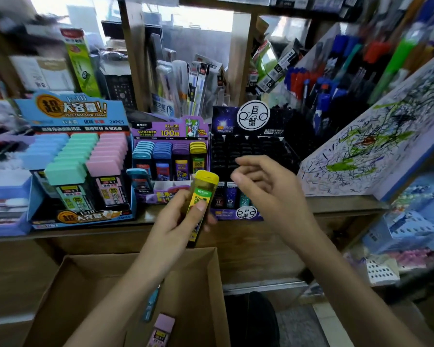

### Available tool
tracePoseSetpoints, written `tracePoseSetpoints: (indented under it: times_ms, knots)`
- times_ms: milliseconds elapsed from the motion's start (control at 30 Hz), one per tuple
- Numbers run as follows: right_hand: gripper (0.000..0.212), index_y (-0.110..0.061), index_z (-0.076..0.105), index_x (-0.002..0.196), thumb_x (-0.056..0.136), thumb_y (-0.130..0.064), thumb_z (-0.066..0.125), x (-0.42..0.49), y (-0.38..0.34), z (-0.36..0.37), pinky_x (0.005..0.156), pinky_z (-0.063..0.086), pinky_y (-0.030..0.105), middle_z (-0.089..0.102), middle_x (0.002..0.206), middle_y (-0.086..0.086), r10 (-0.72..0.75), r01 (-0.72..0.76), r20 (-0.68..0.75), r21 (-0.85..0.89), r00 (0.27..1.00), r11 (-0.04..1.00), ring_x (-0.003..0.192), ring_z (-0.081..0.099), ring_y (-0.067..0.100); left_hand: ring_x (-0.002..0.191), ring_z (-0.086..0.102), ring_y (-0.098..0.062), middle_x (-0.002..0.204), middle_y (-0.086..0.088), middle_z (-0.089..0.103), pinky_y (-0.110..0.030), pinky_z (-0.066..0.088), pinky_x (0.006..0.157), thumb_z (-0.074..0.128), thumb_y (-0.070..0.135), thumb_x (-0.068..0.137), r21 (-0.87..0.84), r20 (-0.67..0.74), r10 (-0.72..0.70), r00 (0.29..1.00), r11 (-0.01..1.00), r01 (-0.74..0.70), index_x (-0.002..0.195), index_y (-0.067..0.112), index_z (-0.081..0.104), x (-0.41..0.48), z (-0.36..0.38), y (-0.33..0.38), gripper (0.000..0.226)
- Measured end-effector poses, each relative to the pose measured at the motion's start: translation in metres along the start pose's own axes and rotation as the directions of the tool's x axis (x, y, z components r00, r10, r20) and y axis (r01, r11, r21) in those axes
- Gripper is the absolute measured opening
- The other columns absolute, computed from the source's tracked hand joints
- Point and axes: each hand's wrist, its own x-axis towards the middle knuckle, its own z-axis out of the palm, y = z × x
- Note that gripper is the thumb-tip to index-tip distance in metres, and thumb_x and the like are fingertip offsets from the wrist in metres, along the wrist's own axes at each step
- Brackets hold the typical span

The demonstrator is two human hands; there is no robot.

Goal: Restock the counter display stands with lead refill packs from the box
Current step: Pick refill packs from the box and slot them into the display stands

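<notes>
Purple stand [160,133] hemmed between blue stand [68,112] and black stand [273,139]; approach open from front, above box [85,296].

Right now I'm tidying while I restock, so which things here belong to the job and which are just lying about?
Job: yellow refill pack in the left hand; cardboard box; pink pack inside it; blue stand; purple stand; black stand.
Lying about: pens; scribbled board.
</notes>
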Motion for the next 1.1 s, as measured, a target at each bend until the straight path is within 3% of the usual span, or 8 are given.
tracePoseSetpoints:
  times_ms: [133, 267, 400, 467, 533, 800, 933, 1100]
  knots:
    - [0.020, -0.034, 0.059, 0.099, 0.088, -0.019, 0.064, 0.017, -0.019, 0.027, 0.073, 0.052, 0.021, 0.063, 0.091, -0.012, -0.005, 0.000, 0.135, 0.036, 0.991, 0.999, 0.085, 0.061, 0.005, 0.070, 0.062, -0.011, 0.075, 0.003, 0.066, -0.019, 0.049, 0.068, 0.046, 0.028, 0.089, 0.023, 0.027, 0.026, 0.999, 0.999, -0.027, 0.099, 0.005, 0.055, 0.008, -0.008, 0.008, 0.027]
    - [0.022, -0.030, 0.061, 0.085, 0.084, -0.010, 0.068, 0.047, -0.034, 0.031, 0.074, 0.056, 0.030, 0.063, 0.083, -0.007, -0.052, 0.049, 0.157, 0.022, 0.986, 0.999, 0.078, 0.063, 0.013, 0.087, 0.059, -0.005, 0.093, 0.009, 0.063, -0.020, 0.046, 0.075, 0.049, 0.041, 0.091, 0.242, -0.056, 0.089, 0.994, 0.968, -0.073, 0.107, 0.025, 0.054, 0.013, -0.032, 0.008, 0.023]
    - [0.013, -0.026, 0.062, 0.084, 0.084, -0.014, 0.068, 0.092, -0.033, 0.020, 0.077, 0.055, 0.036, 0.063, 0.084, -0.003, -0.072, 0.082, 0.081, -0.118, 0.994, 0.990, 0.078, 0.063, 0.023, 0.097, 0.052, -0.004, 0.102, 0.008, 0.053, -0.012, 0.041, 0.075, 0.047, 0.038, 0.090, 0.647, -0.160, 0.211, 0.964, 0.760, -0.059, 0.110, 0.022, 0.050, 0.011, -0.065, -0.006, 0.025]
    - [0.009, -0.023, 0.062, 0.085, 0.084, -0.017, 0.069, 0.108, -0.024, 0.023, 0.071, 0.050, 0.032, 0.060, 0.080, -0.007, -0.084, 0.105, 0.097, -0.242, 0.992, 0.965, 0.071, 0.058, 0.013, 0.098, 0.051, -0.011, 0.102, 0.006, 0.048, -0.018, 0.037, 0.075, 0.050, 0.026, 0.093, 0.738, -0.160, 0.204, 0.966, 0.675, -0.021, 0.110, 0.017, 0.051, 0.010, -0.075, -0.015, 0.020]
    - [0.007, -0.019, 0.064, 0.086, 0.083, -0.017, 0.070, 0.119, -0.014, 0.031, 0.068, 0.044, 0.027, 0.058, 0.076, -0.011, -0.075, 0.122, 0.145, -0.348, 0.987, 0.930, 0.065, 0.051, 0.003, 0.102, 0.051, -0.015, 0.107, 0.003, 0.047, -0.024, 0.037, 0.077, 0.053, 0.020, 0.093, 0.780, -0.158, 0.171, 0.973, 0.625, 0.016, 0.115, 0.012, 0.052, 0.010, -0.080, -0.023, 0.024]
    - [0.015, -0.011, 0.067, 0.093, 0.080, -0.017, 0.072, 0.132, 0.014, 0.052, 0.077, 0.047, 0.032, 0.061, 0.087, 0.001, 0.019, 0.191, 0.309, -0.632, 0.951, 0.751, 0.082, 0.056, 0.017, 0.124, 0.045, -0.020, 0.138, -0.005, 0.039, -0.032, 0.041, 0.096, 0.050, 0.023, 0.094, 0.821, -0.108, 0.084, 0.991, 0.570, 0.041, 0.137, 0.009, 0.039, 0.027, -0.085, -0.033, 0.046]
    - [0.023, -0.016, 0.055, 0.089, 0.077, -0.018, 0.074, 0.134, 0.016, 0.056, 0.070, 0.044, 0.033, 0.054, 0.080, -0.002, 0.037, 0.220, 0.341, -0.680, 0.939, 0.699, 0.084, 0.053, 0.023, 0.122, 0.047, -0.020, 0.138, -0.003, 0.040, -0.030, 0.041, 0.094, 0.049, 0.024, 0.095, 0.825, -0.105, 0.080, 0.991, 0.564, 0.042, 0.138, 0.010, 0.037, 0.029, -0.083, -0.038, 0.047]
    - [0.023, -0.015, 0.061, 0.094, 0.078, -0.026, 0.074, 0.139, 0.009, 0.057, 0.076, 0.038, 0.031, 0.053, 0.089, 0.000, 0.022, 0.320, 0.402, -0.760, 0.915, 0.565, 0.092, 0.045, 0.020, 0.122, 0.048, -0.022, 0.140, -0.002, 0.038, -0.032, 0.043, 0.092, 0.048, 0.028, 0.095, 0.860, -0.083, 0.057, 0.995, 0.509, 0.043, 0.141, 0.013, 0.033, 0.025, -0.084, -0.041, 0.051]
